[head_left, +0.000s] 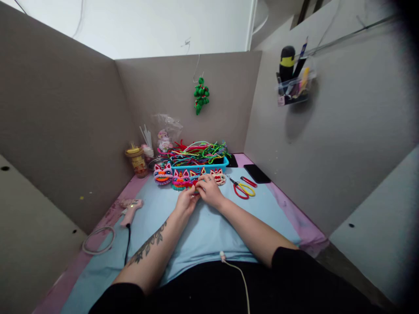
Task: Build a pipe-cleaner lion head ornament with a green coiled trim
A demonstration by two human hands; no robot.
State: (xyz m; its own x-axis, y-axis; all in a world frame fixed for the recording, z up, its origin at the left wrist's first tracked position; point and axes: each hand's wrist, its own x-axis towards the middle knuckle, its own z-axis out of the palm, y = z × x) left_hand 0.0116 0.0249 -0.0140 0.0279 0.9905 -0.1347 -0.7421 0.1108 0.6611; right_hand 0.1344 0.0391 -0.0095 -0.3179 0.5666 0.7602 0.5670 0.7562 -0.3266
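Note:
My left hand [187, 201] and my right hand [210, 191] meet over the middle of the blue cloth, fingers pinched together. Between their fingertips shows a small red pipe-cleaner piece [192, 184], mostly covered by the fingers. Just beyond the hands stands a row of fuzzy pipe-cleaner animal heads: a pink and purple one [163, 174] at the left, a pink and teal one [180, 179] beside it, and a cream and red one [218, 176] at the right. Another head [196, 173] is partly hidden behind my right hand.
Behind the heads, a blue basket [199, 168] overflows with coloured pipe cleaners [203, 152]. Pliers [241, 188], a red cutter [248, 182] and a phone [257, 173] lie right. A pink glue gun [131, 212] with its cord and a yellow-lidded cup [136, 162] are left. Grey partitions [157, 91] enclose the table.

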